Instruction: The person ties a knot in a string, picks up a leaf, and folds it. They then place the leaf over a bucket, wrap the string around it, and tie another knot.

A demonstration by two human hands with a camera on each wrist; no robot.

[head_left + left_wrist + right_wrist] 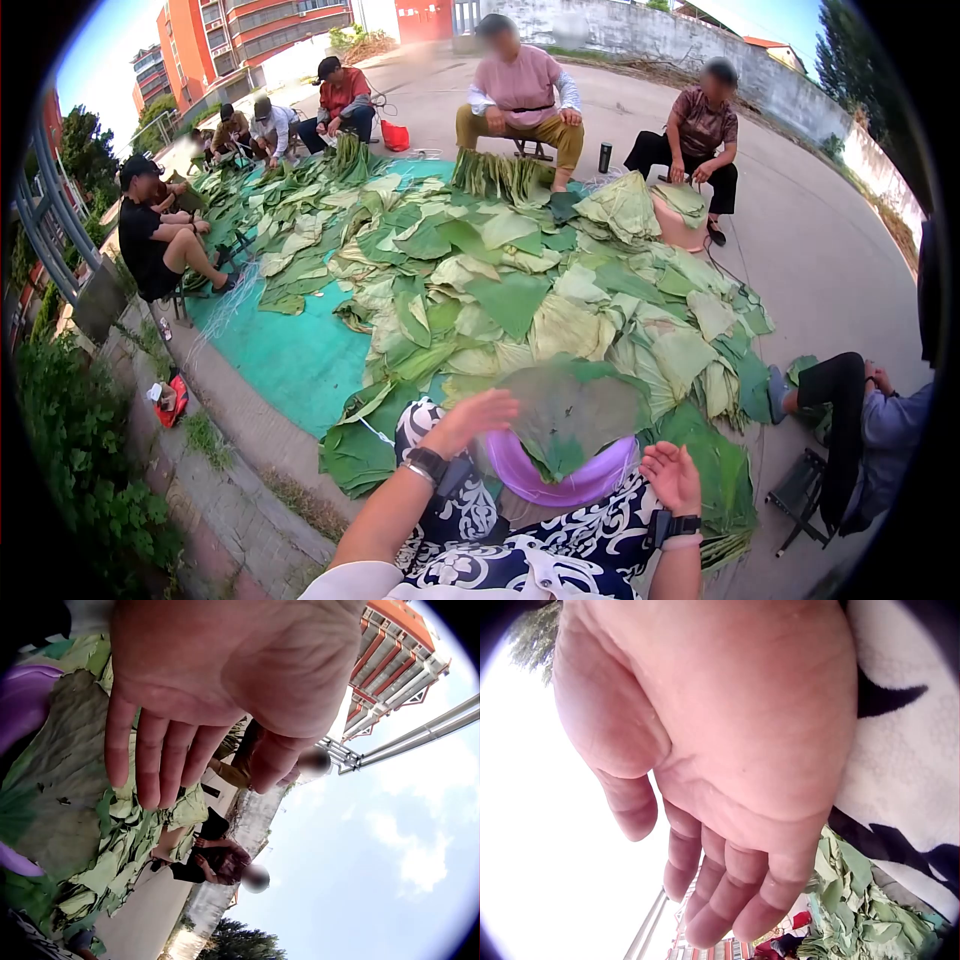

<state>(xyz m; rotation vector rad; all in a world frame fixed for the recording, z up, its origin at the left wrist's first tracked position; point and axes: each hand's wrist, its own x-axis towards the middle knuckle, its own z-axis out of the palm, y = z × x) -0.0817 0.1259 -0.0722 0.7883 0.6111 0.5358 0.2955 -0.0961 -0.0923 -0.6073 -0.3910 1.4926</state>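
Observation:
A large green leaf (570, 420) lies over a purple basin (560, 488) at the person's lap, between the two hands. The left hand (475, 415) hovers by the basin's left side with straight fingers. In the left wrist view its palm (240, 675) shows bare, with the same leaf (64, 780) and purple basin (22, 705) beyond it. Over the right thigh is the right hand (672, 478), its fingers loosely bent and holding nothing. Its palm (735, 742) fills much of the right wrist view, close to the patterned trousers (907, 727).
Broad leaves (510, 300) are heaped ahead on a green sheet (290, 340). Several people sit around them, one beside a pinkish tub (678, 228). At near right, a seated person (885, 430) is close to a folding stool (805, 490). More leaves (715, 475) lie at the right knee.

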